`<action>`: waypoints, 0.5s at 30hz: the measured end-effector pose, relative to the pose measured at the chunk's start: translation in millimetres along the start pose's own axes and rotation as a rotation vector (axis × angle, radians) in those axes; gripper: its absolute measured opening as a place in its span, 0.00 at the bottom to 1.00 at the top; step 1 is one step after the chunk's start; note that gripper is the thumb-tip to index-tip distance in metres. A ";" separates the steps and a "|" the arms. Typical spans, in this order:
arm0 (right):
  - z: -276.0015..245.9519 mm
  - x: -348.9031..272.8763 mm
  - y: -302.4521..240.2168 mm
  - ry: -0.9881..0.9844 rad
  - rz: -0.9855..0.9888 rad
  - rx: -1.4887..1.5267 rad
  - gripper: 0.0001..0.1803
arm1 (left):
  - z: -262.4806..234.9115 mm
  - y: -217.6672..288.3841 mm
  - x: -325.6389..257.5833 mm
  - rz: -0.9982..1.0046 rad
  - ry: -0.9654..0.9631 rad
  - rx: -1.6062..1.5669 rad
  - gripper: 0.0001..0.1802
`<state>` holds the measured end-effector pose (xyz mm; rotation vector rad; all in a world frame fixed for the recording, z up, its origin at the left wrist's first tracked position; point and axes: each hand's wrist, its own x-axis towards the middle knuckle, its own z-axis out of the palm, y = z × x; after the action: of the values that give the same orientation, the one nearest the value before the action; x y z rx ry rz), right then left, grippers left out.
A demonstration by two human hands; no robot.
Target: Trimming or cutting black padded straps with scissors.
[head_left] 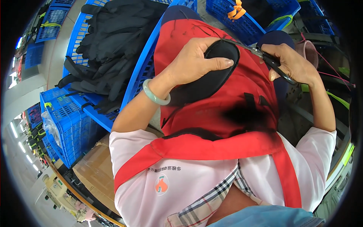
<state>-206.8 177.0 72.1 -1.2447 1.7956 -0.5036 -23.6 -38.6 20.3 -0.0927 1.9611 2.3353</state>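
My left hand (191, 62) grips a black padded fabric piece (210, 84) with a rounded, edge-stitched end, thumb pressed on its upper face. The piece lies over the lap of my red apron (242, 94). In my right hand (293, 62) are scissors (273, 62) with black handles, fingers wrapped round them. Their metal blades point left and reach the far edge of the rounded end, by my left fingers. Whether the blades are apart there is too small to tell.
At the left a blue plastic crate (132, 83) is heaped with similar black strips (109, 49). Another blue crate (66, 128) stands below it, near a cardboard box (98, 170). Farther off at the right, a blue crate (245, 32) carries an orange tie (237, 10).
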 end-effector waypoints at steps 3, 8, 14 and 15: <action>-4.9 -4.5 -7.2 -0.002 -0.015 -0.056 0.35 | 3.8 0.0 0.4 -0.006 -0.018 0.001 0.13; -13.4 -5.4 -6.3 -0.085 0.066 -0.082 0.37 | 7.0 2.0 0.1 -0.048 -0.053 0.069 0.18; -18.7 -7.9 -27.5 -0.055 0.031 -0.223 0.37 | 13.3 -8.4 1.7 -0.030 -0.084 0.047 0.15; -19.9 -7.8 -28.1 -0.060 0.034 -0.226 0.37 | 13.6 -9.4 1.2 -0.027 -0.082 0.041 0.15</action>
<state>-207.0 169.3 106.6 -1.3640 1.8579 -0.2458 -23.6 -23.6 13.3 -0.0201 1.9550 2.2433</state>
